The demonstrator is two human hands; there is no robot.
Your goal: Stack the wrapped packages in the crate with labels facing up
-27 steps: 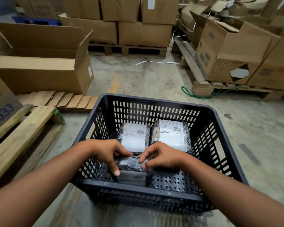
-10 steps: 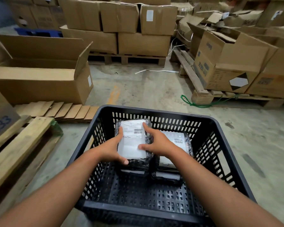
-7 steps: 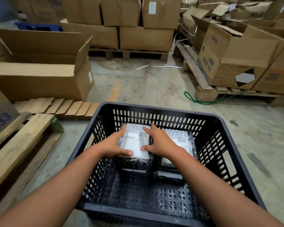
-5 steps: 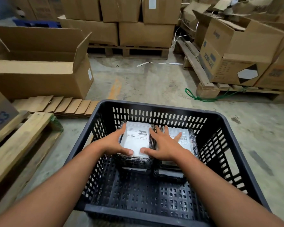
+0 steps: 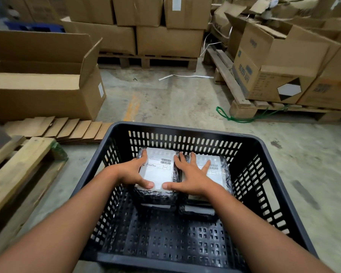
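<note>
A black slotted crate (image 5: 185, 133) stands on the concrete floor in front of me. Against its far wall sit two stacks of packages in black wrap, white labels facing up. The left top package (image 5: 159, 171) has my left hand (image 5: 133, 171) curled round its left edge, thumb on the near corner. My right hand (image 5: 191, 175) lies flat with fingers spread, its thumb on the left package and its fingers across the right top package (image 5: 218, 170). Lower packages (image 5: 197, 210) show under both stacks.
A wooden pallet (image 5: 18, 168) is close on the left, with flattened cardboard (image 5: 63, 127) and an open carton (image 5: 43, 83) behind it. Cartons on pallets (image 5: 280, 75) line the right and back. A green cord (image 5: 234, 117) lies on the floor.
Both hands carried a wrapped package from the crate's near side and set it on the left stack. Since then my right hand opened and spread flat over both top packages.
</note>
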